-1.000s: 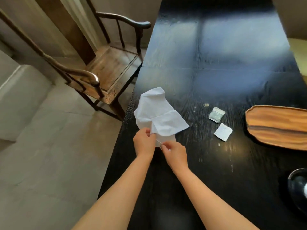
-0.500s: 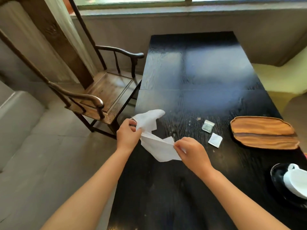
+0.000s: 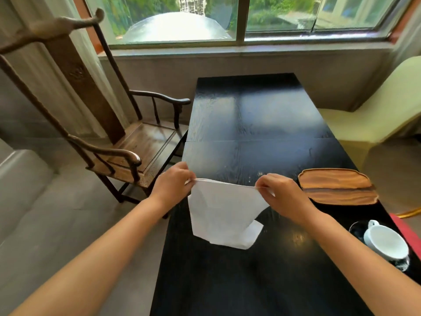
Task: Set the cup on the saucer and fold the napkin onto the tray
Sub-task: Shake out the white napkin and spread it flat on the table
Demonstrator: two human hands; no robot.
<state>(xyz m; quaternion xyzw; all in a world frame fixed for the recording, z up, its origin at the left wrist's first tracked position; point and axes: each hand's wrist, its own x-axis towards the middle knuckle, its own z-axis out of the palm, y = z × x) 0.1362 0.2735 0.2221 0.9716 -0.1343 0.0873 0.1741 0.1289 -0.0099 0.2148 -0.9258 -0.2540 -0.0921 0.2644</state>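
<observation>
The left hand (image 3: 172,187) pinches one upper corner of the white napkin (image 3: 224,215) between thumb and curled fingers, and the right hand (image 3: 281,194) pinches the opposite upper corner the same way. Between the two hands the napkin's top edge is pulled taut in a nearly straight line, a little above the worktop (image 3: 252,124). The rest of the sheet hangs down from that edge toward the person, with soft creases, and its lower part appears to lie on the dark surface; a small flap sticks out at its lower right corner. Both forearms reach in from the bottom of the view, the left one over the floor beside the worktop, the right one over the worktop itself.

Just beyond the right hand, at the worktop's right edge, lies the wooden tray (image 3: 337,187), oval, with a dark band of grain along its length and nothing on it. Nearer the person, well apart from the tray and also at the right edge, a white cup (image 3: 386,244) sits on a dark saucer (image 3: 402,264), tilted with its mouth turned toward the camera and its handle pointing away.

To the left of the worktop stands a dark wooden armchair (image 3: 139,142). At the far right is a pale yellow-green chair (image 3: 373,115). Behind the worktop a low wall carries a wide window (image 3: 227,17) showing greenery outside
</observation>
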